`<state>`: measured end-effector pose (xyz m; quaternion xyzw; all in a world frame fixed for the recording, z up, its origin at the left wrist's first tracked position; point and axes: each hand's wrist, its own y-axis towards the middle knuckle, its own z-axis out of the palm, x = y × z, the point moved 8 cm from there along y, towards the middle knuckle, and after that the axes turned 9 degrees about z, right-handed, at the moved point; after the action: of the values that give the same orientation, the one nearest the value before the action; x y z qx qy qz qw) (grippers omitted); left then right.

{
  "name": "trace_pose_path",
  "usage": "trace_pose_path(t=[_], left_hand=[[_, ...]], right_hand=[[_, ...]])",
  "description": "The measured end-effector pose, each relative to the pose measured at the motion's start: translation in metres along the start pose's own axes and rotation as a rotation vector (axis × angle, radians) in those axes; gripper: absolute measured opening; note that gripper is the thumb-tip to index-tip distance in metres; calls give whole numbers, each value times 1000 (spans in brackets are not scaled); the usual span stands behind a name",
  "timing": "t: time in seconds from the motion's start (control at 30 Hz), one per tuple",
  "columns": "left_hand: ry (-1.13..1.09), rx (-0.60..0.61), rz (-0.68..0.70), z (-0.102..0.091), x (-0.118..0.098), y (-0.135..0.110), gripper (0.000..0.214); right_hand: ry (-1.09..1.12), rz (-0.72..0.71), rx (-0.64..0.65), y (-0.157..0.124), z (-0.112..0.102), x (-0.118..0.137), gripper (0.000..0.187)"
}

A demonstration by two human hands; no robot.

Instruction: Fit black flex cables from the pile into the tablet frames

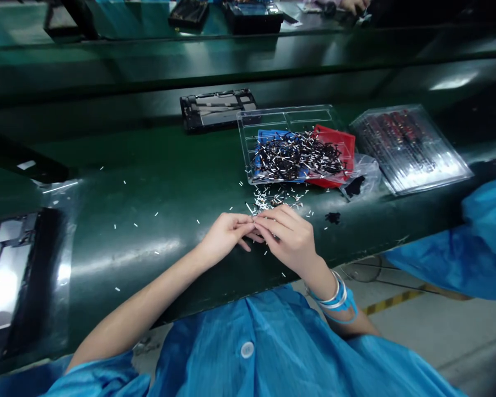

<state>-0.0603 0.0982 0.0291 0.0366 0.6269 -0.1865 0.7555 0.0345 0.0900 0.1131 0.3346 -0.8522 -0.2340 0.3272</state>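
Left hand [227, 234] and right hand [291, 238] pinch a tiny piece [254, 220], unidentifiable, between meeting fingertips. Loose heap of white slivers [273, 199] just beyond, nearer right hand.

- Two hands working at the belt edge: left hand [225, 234], right hand [291, 240].
- One other person's hand [355, 5], far top edge.
- Four black frames: middle frame [217, 109], left frame [8, 270], first far frame [188, 12], second far frame [252, 14].
- Two clear trays: strip tray [285, 117], red-part tray [454, 175].
- Two coloured inserts: blue insert [268, 135], red insert [339, 140].
- One plastic bag [367, 170].
- One white button [247, 349].
- Black strips [297, 157] and white slivers [268, 199]: far too many to count.
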Motion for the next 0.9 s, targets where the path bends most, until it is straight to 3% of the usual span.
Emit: trace_pose_path(t=[0.2, 0.43, 0.6, 0.8, 0.87, 0.9], left_hand=[[68, 45, 41, 5, -5, 1, 22], [448, 64, 15, 0, -12, -3, 22], [257, 95, -152, -13, -4, -3, 20], [80, 233, -225, -4, -1, -9, 36], [118, 198, -205, -18, -7, -4, 40], [187, 98, -152, -36, -15, 3, 40]], right_hand=[[102, 74, 51, 0, -2, -13, 11], [-50, 78, 57, -4, 2, -19, 15], [-256, 133, -39, -7, -4, -33, 25], [-43, -46, 29, -5, 13, -15, 16], [33, -5, -10, -3, 14, -21, 17], [68, 25, -27, -2, 14, -25, 17]])
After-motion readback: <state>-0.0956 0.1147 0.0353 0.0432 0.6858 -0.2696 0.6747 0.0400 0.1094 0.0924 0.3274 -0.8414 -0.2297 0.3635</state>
